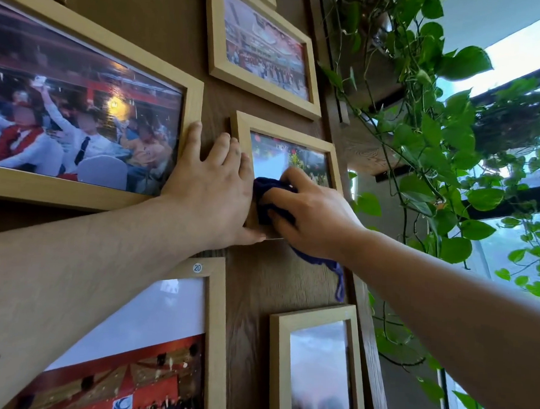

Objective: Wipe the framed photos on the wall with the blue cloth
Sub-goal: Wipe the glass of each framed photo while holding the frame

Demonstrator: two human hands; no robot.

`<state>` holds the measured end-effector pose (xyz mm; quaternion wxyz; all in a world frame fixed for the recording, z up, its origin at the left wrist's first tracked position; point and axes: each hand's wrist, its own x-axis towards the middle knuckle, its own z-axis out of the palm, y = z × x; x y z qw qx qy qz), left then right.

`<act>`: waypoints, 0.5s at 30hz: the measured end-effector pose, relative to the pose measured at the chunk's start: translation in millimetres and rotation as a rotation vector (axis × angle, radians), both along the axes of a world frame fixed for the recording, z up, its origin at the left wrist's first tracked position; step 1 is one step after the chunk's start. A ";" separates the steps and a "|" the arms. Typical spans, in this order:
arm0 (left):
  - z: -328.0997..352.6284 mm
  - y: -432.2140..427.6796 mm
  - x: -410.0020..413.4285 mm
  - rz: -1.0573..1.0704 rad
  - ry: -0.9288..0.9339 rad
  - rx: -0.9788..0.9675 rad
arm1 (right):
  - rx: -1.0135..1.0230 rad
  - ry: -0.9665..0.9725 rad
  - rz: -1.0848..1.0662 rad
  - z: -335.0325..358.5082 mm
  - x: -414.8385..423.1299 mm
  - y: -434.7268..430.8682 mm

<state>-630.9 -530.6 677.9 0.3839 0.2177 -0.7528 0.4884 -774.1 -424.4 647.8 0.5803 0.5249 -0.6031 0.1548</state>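
Two bare forearms reach up from the bottom of the view toward a dark wood-grain wall [258,282]. The left hand [210,185] lies flat, its fingers [192,141] spread wide: the outer ones rest against the wall and the edge of the big frame, the inner ones overlap the left edge of the small framed photo [291,155], and the thumb runs along under that frame's bottom edge. Just right of those fingers, the right hand [312,212] bunches the blue cloth [267,193] against the lower glass of the small framed photo; its fingers are curled and pressed together on the cloth, and a loose tail of cloth hangs below the wrist down over the wall. Whether the cloth also covers the frame's bottom rail is hard to tell, since the hand hides it.

Below the hands hang two more light wooden frames: a large lower frame [214,342] with a round "20" sticker [197,267] at its top, and a narrow frame [316,369] to its right. Left of the spread fingers is a big crowd photo [83,107]. Above the fingers hangs an upper frame [264,47]. Farther right, beyond the cloth hand, trailing green vines [438,135] hang before a bright window [520,61].
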 end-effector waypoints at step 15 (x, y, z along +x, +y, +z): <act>-0.5 3.5 -0.5 0.052 -0.010 0.023 | -0.032 -0.200 -0.073 -8.7 -60.9 22.1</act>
